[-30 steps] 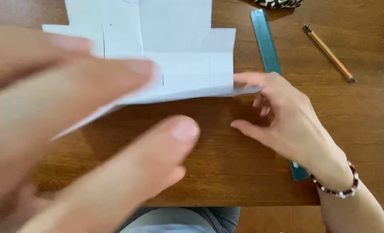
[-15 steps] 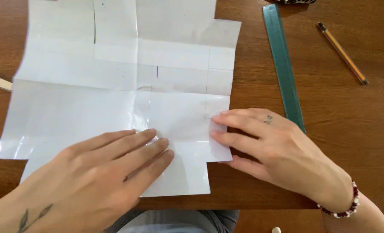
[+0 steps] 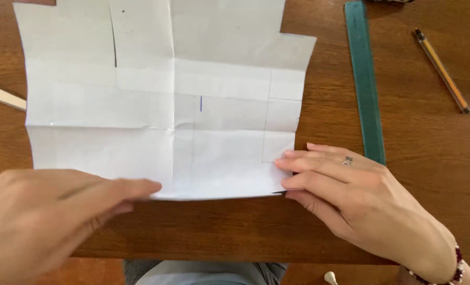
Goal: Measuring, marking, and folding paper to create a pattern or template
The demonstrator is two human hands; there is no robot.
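Flat on the wooden table [image 3: 404,132], a white sheet of paper [image 3: 140,95] is lying spread out, creased into a grid of panels and cut in steps along its far right edge. Both hands are pressing on its near edge, seemingly to hold a fold down and keep the sheet from springing up. The left hand [image 3: 50,221] is lying open and flat at the paper's near left, its fingertips [image 3: 145,187] resting on the edge, gripping nothing. The right hand [image 3: 361,195] is lying at the paper's near right corner with fingers stretched out and close together, tips touching the sheet; it is pinning, not pinching.

Just right of the paper, a green ruler [image 3: 364,79] is lying parallel to its edge, and farther right a pencil [image 3: 442,70] is sitting slantwise. Left of the paper, a pale flat stick [image 3: 3,95] is poking in from the frame edge.
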